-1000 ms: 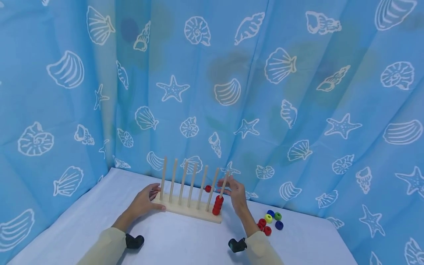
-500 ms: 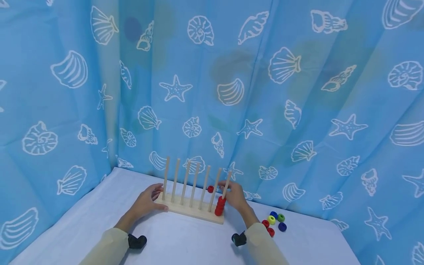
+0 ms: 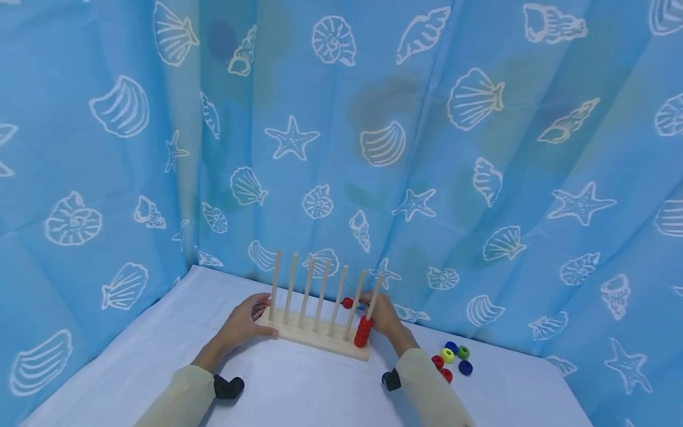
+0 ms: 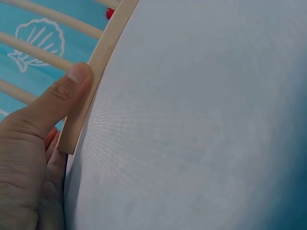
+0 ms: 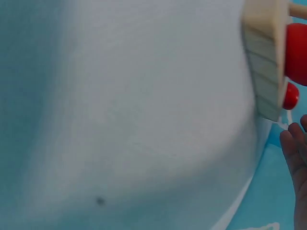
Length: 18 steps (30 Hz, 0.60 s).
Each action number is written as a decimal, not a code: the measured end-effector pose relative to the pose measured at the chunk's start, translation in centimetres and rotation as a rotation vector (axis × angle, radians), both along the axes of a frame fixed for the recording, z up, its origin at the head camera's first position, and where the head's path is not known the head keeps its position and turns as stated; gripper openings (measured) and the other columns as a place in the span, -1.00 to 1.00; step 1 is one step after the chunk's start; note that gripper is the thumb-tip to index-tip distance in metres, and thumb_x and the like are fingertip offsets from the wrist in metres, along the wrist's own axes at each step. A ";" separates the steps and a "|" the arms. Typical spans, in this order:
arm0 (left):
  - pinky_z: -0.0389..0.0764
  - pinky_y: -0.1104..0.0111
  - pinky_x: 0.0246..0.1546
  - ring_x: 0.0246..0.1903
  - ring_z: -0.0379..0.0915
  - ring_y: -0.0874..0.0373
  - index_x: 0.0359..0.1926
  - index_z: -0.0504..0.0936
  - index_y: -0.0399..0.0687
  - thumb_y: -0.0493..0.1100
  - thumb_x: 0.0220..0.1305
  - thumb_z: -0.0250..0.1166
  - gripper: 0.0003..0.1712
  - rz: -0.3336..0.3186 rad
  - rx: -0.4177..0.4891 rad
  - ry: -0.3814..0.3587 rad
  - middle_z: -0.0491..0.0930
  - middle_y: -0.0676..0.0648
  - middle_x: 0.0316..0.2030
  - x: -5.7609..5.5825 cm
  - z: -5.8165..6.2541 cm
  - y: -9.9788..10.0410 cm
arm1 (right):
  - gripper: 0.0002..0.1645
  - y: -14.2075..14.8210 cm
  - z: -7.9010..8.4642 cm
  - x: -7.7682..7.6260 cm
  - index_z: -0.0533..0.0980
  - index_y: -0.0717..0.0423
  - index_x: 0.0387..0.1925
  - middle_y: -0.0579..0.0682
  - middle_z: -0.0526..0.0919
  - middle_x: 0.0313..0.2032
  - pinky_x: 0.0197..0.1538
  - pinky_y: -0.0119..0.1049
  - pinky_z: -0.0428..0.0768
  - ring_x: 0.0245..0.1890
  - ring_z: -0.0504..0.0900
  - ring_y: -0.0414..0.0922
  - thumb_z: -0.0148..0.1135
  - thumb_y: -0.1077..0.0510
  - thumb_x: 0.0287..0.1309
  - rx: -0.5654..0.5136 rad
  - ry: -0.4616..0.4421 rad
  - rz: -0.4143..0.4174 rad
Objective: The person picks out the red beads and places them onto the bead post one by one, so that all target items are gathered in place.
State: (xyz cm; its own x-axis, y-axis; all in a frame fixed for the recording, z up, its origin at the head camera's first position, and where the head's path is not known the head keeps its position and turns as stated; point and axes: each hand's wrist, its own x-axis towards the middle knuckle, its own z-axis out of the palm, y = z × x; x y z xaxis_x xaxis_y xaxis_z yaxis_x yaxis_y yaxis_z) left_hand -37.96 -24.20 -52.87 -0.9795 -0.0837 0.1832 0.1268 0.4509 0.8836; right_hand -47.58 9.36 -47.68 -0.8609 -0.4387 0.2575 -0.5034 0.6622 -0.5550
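A wooden stand (image 3: 315,339) carries a row of upright pegs, and red beads (image 3: 363,332) are stacked on its rightmost peg. My left hand (image 3: 240,326) grips the stand's left end; in the left wrist view its thumb (image 4: 72,84) lies along the front of the base. Behind the pegs, toward the curtain, is a single red bead (image 3: 347,303). My right hand (image 3: 385,314) reaches behind the right end of the stand, its fingertips near that bead and partly hidden by the pegs. The right wrist view shows the fingers (image 5: 293,148) extended beside the base, apart from the red bead (image 5: 291,96).
Several loose beads lie on the white cloth to the right, among them a yellow bead (image 3: 447,355), a green bead (image 3: 463,352) and a dark blue bead (image 3: 465,367). A blue shell-print curtain (image 3: 341,148) hangs close behind the stand.
My right hand has moved farther behind the rightmost peg, toward the single red bead. My left hand keeps its grip on the stand. The head view has shifted slightly.
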 end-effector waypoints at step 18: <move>0.44 0.11 0.22 0.25 0.36 -0.15 0.35 0.35 -0.13 0.01 -0.36 0.69 0.17 0.026 -0.008 -0.013 0.50 -0.14 0.14 0.3 -0.2 1.2 | -0.53 0.1 -0.6 0.2 0.48 0.23 0.16 0.09 0.57 0.03 0.21 0.03 0.50 0.11 0.50 0.09 0.15 0.42 0.19 0.170 0.047 0.089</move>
